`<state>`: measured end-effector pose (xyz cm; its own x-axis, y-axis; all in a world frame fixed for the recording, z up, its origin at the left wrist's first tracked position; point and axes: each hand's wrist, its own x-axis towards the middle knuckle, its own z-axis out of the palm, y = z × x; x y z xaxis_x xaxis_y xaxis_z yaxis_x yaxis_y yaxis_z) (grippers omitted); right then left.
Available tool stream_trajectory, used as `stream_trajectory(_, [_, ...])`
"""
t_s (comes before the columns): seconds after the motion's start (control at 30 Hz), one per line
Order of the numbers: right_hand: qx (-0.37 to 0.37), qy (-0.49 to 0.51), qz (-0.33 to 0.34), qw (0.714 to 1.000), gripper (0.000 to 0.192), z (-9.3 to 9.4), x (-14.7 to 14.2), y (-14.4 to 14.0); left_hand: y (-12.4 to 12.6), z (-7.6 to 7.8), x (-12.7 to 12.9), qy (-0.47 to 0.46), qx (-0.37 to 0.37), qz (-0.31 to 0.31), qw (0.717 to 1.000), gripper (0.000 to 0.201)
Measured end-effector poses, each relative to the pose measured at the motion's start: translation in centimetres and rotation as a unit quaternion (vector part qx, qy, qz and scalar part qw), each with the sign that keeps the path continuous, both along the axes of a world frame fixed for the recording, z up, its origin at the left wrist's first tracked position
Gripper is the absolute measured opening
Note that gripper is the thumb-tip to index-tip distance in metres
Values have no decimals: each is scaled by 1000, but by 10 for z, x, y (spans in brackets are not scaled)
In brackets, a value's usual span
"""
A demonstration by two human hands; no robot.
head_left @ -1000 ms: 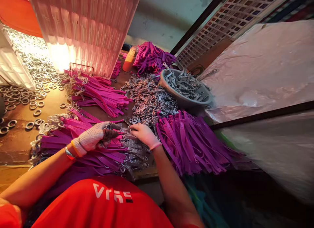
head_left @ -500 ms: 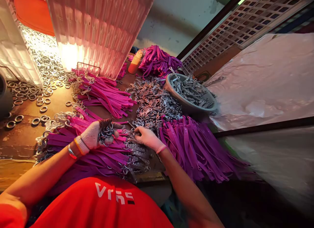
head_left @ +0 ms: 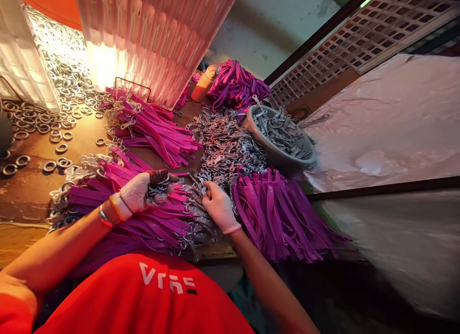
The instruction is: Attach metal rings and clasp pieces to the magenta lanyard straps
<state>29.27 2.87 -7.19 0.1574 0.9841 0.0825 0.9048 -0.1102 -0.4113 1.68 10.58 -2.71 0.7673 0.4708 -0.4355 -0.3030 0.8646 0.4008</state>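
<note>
We work at a brown wooden bench whose near edge runs just under our forearms, and almost all of it is covered. Bare wood shows only at the left, between the scattered grey metal rings and the nearest heap. A tall ribbed translucent plastic crate closes off the back, and a pale plastic sheet over a dark bar bounds the right side. A grey round basin full of metal clips sits at the back right, touching a broad loose pile of silver metal clasps. Purple strap bundles lie on both sides: one heap of magenta straps under our hands, another fan of purple straps hanging over the bench's right edge.

Our left hand, in a white knitted glove with dark fingertips, rests wrist-down on the magenta straps, fingers curled closed around a small bunch of metal rings. Our right hand, in a thin pale glove, lies palm-down beside it, fingertips pinched on a clasp at the near edge of the silver pile; the pinched piece itself is too small to make out.
</note>
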Motion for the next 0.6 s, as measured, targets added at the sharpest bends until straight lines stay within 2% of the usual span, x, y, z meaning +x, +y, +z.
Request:
stream_trajectory(0.13, [63, 30, -20, 997, 32, 12, 7, 0, -1, 0, 0, 2, 18, 4, 1000, 26])
stream_trajectory(0.27, [113, 104, -10, 988, 22, 48, 0, 6, -5, 2, 2, 43, 71, 12, 996, 20])
stream_trajectory(0.37, [76, 205, 36, 975, 22, 78, -31, 11, -10, 3, 2, 53, 137, -19, 989, 24])
stream_trajectory(0.43, [52, 230, 91, 968, 25, 92, -58, 15, -13, 5, 2, 63, 190, -38, 979, 28])
stream_trajectory(0.53, [16, 241, 165, 956, 33, 103, -91, 24, -17, 7, 2, 77, 245, -49, 965, 29])
stream_trajectory(0.6, [-22, 235, 198, 951, 33, 107, -100, 29, -19, 8, 2, 80, 254, -53, 962, 33])
